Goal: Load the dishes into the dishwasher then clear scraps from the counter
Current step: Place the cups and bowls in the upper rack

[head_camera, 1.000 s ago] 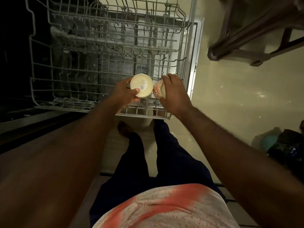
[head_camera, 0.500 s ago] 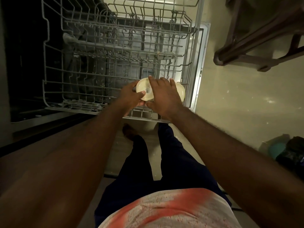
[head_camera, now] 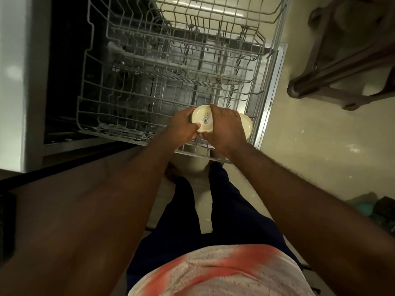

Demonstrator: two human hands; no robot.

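Over the near right corner of the pulled-out grey wire dishwasher rack (head_camera: pixel 128 86), both hands hold one cream bowl (head_camera: pixel 202 118), tipped so that its base with a barcode sticker faces me. My left hand (head_camera: pixel 181 127) grips its left rim, thumb on the base. From the right, my right hand (head_camera: pixel 226 129) curls over the same bowl with its fingertips on the top rim. A second cream bowl (head_camera: pixel 247 127) stands on edge in the rack just right of my right hand, which partly hides it.
The rest of the rack holds no dishes that I can see. The open dishwasher door (head_camera: pixel 272 97) lies under it. Dark wooden furniture legs (head_camera: pixel 342 71) stand on the pale floor at the right. A teal object (head_camera: pixel 361 207) lies at the far right. A pale cabinet side (head_camera: pixel 17 82) borders the left.
My right hand has let go of the second bowl, which now stands in the rack's right corner, and has moved left onto the bowl that my left hand holds. The camera came closer.
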